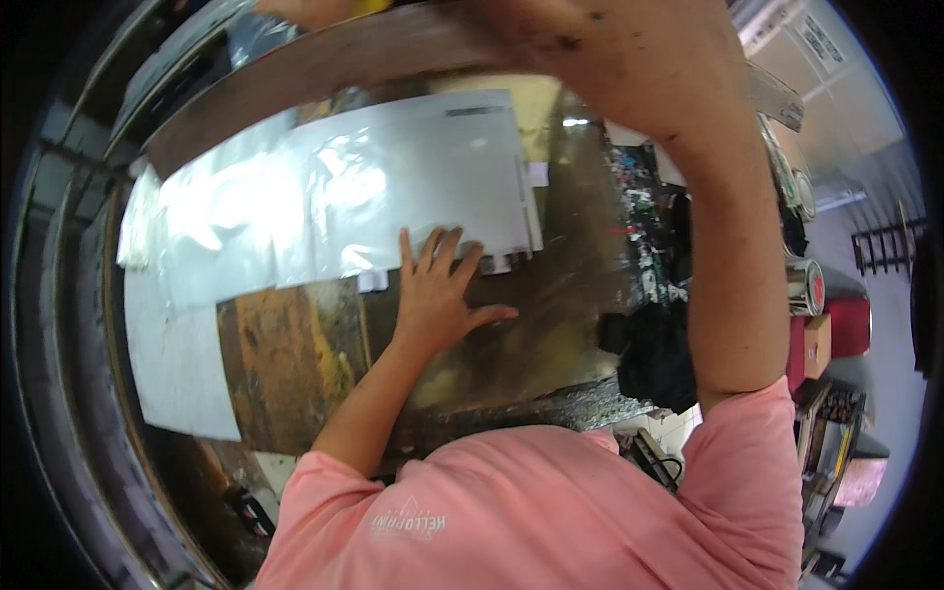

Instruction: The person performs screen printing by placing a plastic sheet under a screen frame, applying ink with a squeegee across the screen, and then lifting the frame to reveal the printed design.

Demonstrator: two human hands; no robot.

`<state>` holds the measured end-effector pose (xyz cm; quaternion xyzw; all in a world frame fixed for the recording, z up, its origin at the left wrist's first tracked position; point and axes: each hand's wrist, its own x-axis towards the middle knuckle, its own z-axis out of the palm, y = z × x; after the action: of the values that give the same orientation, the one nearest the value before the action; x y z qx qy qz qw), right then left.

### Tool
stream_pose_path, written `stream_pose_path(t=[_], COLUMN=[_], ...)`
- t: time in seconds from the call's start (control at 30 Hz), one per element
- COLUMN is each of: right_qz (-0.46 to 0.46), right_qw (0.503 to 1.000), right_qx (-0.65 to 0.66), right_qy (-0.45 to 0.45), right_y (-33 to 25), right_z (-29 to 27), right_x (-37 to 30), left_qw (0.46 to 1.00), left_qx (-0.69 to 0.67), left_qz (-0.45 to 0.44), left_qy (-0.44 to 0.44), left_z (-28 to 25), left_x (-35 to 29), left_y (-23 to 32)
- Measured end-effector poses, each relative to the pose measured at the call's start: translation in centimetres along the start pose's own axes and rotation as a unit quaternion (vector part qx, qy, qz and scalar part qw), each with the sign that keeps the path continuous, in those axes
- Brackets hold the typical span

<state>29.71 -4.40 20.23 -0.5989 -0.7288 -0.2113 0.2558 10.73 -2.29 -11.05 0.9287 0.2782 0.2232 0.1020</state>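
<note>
My left hand (438, 275) lies palm down with its fingers spread. Its fingertips rest on the near edge of a glossy clear plastic sheet (374, 187), which holds bright glare; the thumb points right over the dark, worn tabletop (551, 334). My right arm reaches up across the right side, and my right hand (551, 29) is at the top edge of the view, beside a long brown bar (324, 69). Its fingers are cut off or hidden, so what it holds does not show. Small white and black tabs (374, 281) stick to the table by the sheet's near edge.
White sheets (177, 364) hang over the table's left side, next to metal racks (64, 246). Paint-spattered ground (644, 226) and a black cloth (659, 359) lie right of the tabletop. Further right stand a tin can (804, 287) and a cardboard box (817, 346).
</note>
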Motion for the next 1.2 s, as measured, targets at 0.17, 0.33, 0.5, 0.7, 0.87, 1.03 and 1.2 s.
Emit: stream_pose_path(t=[0.17,0.33,0.5,0.7,0.87,1.03,1.2], right_qz=[-0.036,-0.043,0.021,0.024,0.031,0.016,0.013], right_qw=[0.996,0.994,0.960,0.964,0.974,0.993,0.983], right_qx=[-0.079,-0.037,0.007,-0.004,-0.027,-0.050,-0.067], right_qy=[0.035,-0.092,-0.278,-0.263,-0.221,-0.105,-0.170], right_y=[2.7,0.2,0.1,-2.9,0.3,8.4,15.2], right_z=[3.3,6.7,12.3,15.7,20.5,29.5,33.8], right_x=[-0.9,-8.7,-15.2,-20.3,-15.9,-9.2,-3.2], left_qw=[0.959,0.767,0.920,0.946,0.943,0.946,0.946], left_qx=[-0.181,-0.555,-0.187,0.011,0.006,-0.001,-0.028], left_qz=[-0.184,-0.220,-0.324,-0.320,-0.329,-0.322,-0.315], left_qy=[0.118,0.235,0.117,0.053,0.046,0.032,0.071], left_z=[-5.7,-15.8,-8.7,-5.7,-6.2,-6.5,-6.7], left_x=[0.3,-2.7,-9.1,-10.4,-11.0,-11.3,-11.0], left_y=[0.7,-1.0,-2.9,-3.9,-3.7,-3.9,-3.7])
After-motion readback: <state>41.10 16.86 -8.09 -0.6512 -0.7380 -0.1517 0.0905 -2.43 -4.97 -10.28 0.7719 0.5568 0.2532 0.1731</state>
